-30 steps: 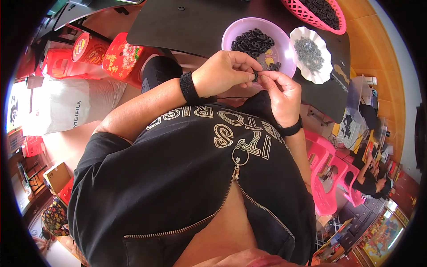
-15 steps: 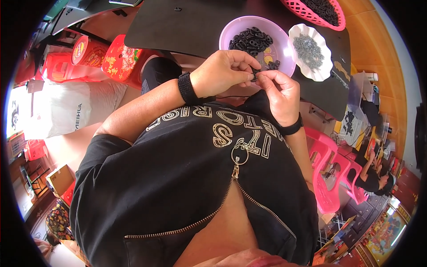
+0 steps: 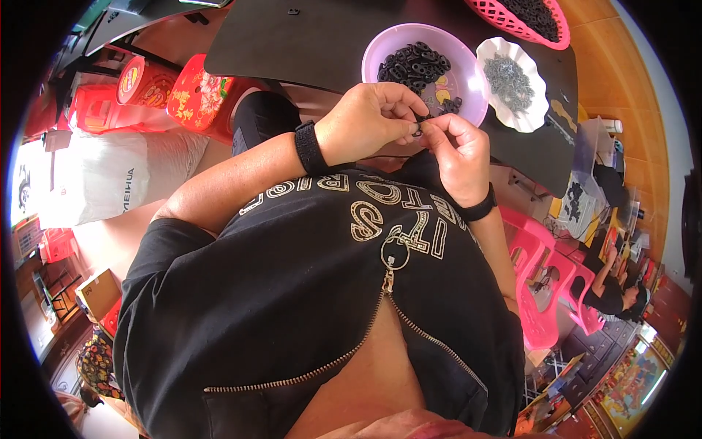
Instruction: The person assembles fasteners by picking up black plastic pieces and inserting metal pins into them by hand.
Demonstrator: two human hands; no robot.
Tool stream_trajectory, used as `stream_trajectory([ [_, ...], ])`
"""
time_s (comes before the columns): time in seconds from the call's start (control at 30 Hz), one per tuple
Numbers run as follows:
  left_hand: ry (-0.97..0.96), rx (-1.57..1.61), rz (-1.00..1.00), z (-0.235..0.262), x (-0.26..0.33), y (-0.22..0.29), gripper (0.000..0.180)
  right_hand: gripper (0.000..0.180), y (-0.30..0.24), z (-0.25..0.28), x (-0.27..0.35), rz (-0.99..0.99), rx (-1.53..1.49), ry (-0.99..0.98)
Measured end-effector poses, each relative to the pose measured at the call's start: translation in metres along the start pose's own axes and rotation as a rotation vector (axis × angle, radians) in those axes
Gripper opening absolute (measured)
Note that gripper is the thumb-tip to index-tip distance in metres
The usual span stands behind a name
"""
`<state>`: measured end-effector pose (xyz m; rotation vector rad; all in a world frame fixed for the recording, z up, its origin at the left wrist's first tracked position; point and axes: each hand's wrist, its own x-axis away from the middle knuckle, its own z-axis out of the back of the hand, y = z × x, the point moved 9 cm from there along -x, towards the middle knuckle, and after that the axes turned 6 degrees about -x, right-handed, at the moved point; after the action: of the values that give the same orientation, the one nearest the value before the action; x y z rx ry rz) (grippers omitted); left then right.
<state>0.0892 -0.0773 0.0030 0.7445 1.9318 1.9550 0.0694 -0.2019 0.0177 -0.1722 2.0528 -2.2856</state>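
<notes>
My left hand and my right hand meet at the near edge of the black table. Between their fingertips they pinch a small black part, mostly covered by the fingers. Just beyond them stands a pale purple bowl. A heap of black oval parts with holes lies in it, beside a few more black parts and some yellowish pieces. To the right, a white wavy-rimmed dish holds many small greyish, see-through pieces.
A pink basket of black parts sits at the table's far right. Red stools and a large white sack stand at the left. Pink chairs are on the right, where another person sits farther off.
Both hands stay together at the black part, with only slight finger shifts. The whole view has moved a little.
</notes>
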Motion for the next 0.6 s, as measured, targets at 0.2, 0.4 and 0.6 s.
stream_trajectory([
  [0.2,0.029,0.011,-0.003,0.003,0.001,0.0,0.021,0.01,0.001,-0.001,-0.003,-0.001,0.008,-0.015],
  [0.4,0.149,0.115,-0.047,0.025,-0.005,-0.004,0.021,0.011,-0.016,0.012,-0.017,0.184,0.093,0.032],
  [0.6,0.312,0.171,-0.015,0.048,0.001,-0.01,0.022,0.022,-0.029,0.002,-0.035,0.375,0.679,-0.05],
])
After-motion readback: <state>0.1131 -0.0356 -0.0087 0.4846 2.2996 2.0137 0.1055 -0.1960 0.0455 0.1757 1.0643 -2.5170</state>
